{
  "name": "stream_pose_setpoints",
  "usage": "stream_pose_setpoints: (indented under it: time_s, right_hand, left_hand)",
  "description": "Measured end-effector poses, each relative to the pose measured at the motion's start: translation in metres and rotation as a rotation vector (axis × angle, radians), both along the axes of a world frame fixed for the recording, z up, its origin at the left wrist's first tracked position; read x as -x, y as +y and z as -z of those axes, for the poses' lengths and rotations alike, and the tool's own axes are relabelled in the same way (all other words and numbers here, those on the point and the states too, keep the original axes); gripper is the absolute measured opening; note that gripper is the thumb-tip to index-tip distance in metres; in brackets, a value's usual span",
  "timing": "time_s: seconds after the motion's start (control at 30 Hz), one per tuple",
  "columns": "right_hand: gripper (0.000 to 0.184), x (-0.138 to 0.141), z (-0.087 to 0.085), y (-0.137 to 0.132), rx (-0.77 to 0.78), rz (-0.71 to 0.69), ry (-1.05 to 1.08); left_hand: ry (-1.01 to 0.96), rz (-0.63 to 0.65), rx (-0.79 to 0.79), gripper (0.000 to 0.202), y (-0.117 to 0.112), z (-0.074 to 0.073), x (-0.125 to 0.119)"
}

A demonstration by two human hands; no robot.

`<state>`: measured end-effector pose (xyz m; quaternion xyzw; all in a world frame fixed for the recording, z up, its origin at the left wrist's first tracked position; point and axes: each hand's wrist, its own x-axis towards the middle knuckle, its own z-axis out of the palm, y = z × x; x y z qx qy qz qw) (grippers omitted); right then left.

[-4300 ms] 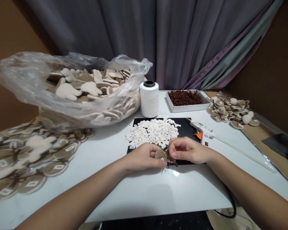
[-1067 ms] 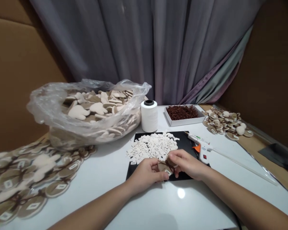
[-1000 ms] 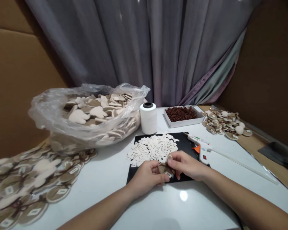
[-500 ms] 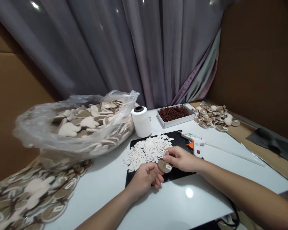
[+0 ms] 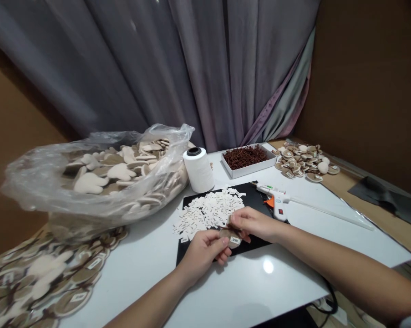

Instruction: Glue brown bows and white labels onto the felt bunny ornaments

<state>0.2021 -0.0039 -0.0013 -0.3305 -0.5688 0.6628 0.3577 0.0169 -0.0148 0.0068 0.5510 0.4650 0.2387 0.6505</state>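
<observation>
Both my hands meet over the front edge of a black mat (image 5: pixel 256 205) on the white table (image 5: pixel 246 291). My left hand (image 5: pixel 205 250) and my right hand (image 5: pixel 251 224) pinch a small tan disc-shaped piece (image 5: pixel 230 239) with a white label and a brown cord bow between their fingertips. Just behind my hands a heap of small white paper labels (image 5: pixel 208 212) lies on the mat.
A clear plastic bag of tan and cream cut-outs (image 5: pixel 99 177) sits at the left, a white thread spool (image 5: pixel 198 169) behind the mat, a white tray of brown bows (image 5: pixel 248 159) further back, a glue gun (image 5: pixel 276 202) to the right. Finished pieces lie at front left (image 5: pixel 48 282) and far right (image 5: pixel 302 161).
The view has swung to the right and up. My left hand, briefly off the piece half a second ago, is back pinching it together with my right hand.
</observation>
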Motion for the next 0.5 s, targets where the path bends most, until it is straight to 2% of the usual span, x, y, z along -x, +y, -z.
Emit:
stream_pose_setpoints:
  time_s: [0.07,0.13,0.2,0.27,0.37,0.5]
  right_hand:
    - [0.052,0.0,0.001,0.003,0.096,0.073,0.125]
    - [0.048,-0.001,0.001,0.007,0.161,0.222,0.232]
    - [0.042,-0.004,0.0,0.011,0.196,0.384,0.304]
    - [0.039,-0.008,-0.003,0.015,0.208,0.48,0.348]
    - [0.038,-0.01,-0.006,0.014,0.19,0.456,0.316]
    - [0.042,-0.004,-0.006,0.005,0.177,0.252,0.183]
  left_hand:
    - [-0.004,-0.011,-0.007,0.035,0.0,0.001,0.0]
    - [-0.009,-0.027,-0.015,0.035,-0.001,0.002,0.0]
    - [-0.012,-0.046,-0.019,0.035,0.0,0.004,0.001]
    - [-0.014,-0.064,-0.021,0.035,0.0,0.006,0.001]
    - [-0.019,-0.097,-0.038,0.035,0.001,0.007,0.002]
    - [-0.031,-0.109,-0.054,0.035,0.001,0.006,0.002]
